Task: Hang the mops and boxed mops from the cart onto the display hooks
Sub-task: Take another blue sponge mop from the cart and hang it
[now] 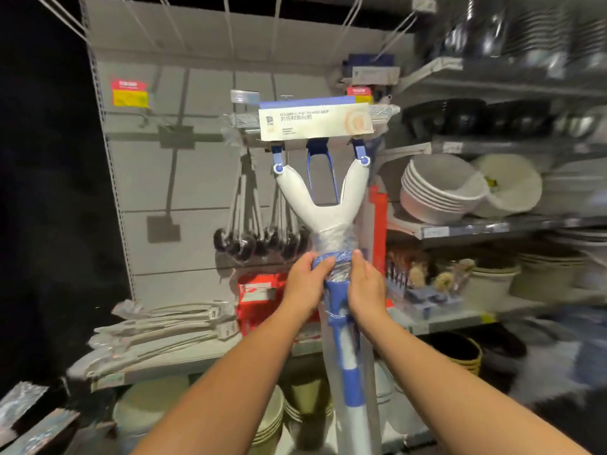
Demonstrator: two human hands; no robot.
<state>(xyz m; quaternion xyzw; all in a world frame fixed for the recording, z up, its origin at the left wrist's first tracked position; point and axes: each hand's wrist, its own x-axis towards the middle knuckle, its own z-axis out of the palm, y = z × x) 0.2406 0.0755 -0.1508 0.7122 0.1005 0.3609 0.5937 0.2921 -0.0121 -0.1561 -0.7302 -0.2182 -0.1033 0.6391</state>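
A white and blue sponge mop (pixel 325 205) stands upright in front of me, head up, wrapped in clear plastic, with a paper label (pixel 315 121) across its head. My left hand (pixel 303 280) grips the blue neck from the left. My right hand (pixel 366 284) grips the same neck from the right. The mop head is level with a wire display hook (pixel 244 121) on the grey back panel (pixel 184 178). I cannot tell whether it hangs on a hook. The handle runs down between my forearms out of view.
Black round brushes (pixel 259 241) hang on hooks behind the mop. Packed hangers (pixel 157 326) lie on the lower left shelf. White basins (pixel 440 188) and black bowls fill the right shelves. Buckets (pixel 269 421) stand on the floor below. Long empty hooks (pixel 147 31) jut out overhead.
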